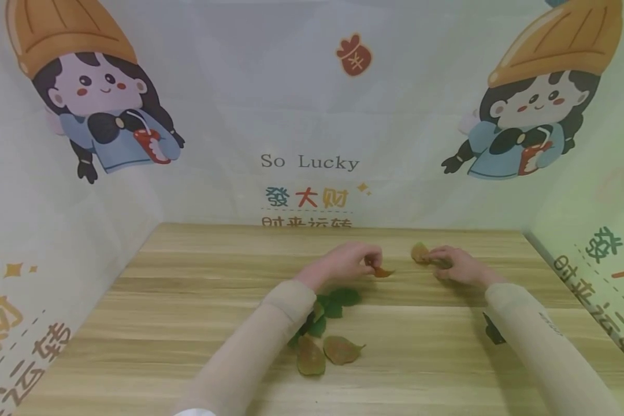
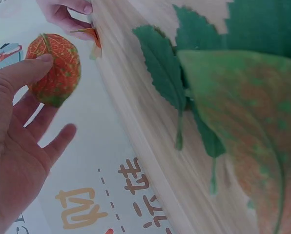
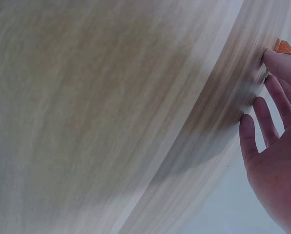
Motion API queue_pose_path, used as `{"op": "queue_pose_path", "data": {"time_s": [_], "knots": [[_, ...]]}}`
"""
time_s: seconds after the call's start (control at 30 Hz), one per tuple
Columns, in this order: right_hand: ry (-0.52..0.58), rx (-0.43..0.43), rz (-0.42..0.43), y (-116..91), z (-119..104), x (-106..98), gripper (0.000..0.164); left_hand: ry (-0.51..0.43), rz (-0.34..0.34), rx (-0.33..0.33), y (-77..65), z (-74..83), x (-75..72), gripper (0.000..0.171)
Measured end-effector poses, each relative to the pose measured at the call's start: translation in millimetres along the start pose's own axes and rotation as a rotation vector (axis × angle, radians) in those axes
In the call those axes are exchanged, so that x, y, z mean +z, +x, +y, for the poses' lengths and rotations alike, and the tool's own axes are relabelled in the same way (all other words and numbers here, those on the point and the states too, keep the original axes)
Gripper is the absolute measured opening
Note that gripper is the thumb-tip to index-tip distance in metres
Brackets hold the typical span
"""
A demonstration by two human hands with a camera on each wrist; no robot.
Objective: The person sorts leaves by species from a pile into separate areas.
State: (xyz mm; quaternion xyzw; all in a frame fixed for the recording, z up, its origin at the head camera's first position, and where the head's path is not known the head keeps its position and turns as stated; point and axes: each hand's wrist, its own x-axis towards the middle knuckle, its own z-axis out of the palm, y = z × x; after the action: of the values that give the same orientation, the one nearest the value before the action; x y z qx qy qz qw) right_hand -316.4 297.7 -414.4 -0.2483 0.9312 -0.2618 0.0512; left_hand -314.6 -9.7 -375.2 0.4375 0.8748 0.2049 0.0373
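My left hand (image 1: 345,263) pinches a red-orange leaf (image 2: 55,73) with green specks between thumb and fingers, just above the table. To the right, my right hand (image 1: 457,266) pinches a second orange-brown leaf (image 1: 420,253) at its edge or stem; the exact grip is partly hidden. In the right wrist view only an orange corner of this leaf (image 3: 286,48) shows past the thumb. Below my left forearm lie several green leaves (image 1: 333,306) with toothed edges. Two brownish leaves (image 1: 343,350) with green specks lie nearer to me, side by side.
The wood-grain table (image 1: 187,323) ends at a printed cloth backdrop (image 1: 229,115) behind and on both sides. A small dark green piece (image 1: 493,330), partly hidden by my right sleeve, lies on the right part of the table.
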Motion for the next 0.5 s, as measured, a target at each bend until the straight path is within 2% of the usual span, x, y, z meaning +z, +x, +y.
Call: {"op": "queue_pose_path", "data": {"time_s": [0.2, 0.37, 0.5], "knots": [[0.005, 0.009, -0.003, 0, 0, 1, 0.045, 0.127, 0.136, 0.087, 12.8, -6.1, -1.7, 0.007], [-0.003, 0.012, -0.007, 0, 1, 1, 0.045, 0.107, 0.197, 0.083, 20.8, -9.4, -1.2, 0.005], [-0.01, 0.004, -0.003, 0, 0, 0, 0.045, 0.073, 0.234, 0.056, 28.5, -12.1, 1.6, 0.002]]}}
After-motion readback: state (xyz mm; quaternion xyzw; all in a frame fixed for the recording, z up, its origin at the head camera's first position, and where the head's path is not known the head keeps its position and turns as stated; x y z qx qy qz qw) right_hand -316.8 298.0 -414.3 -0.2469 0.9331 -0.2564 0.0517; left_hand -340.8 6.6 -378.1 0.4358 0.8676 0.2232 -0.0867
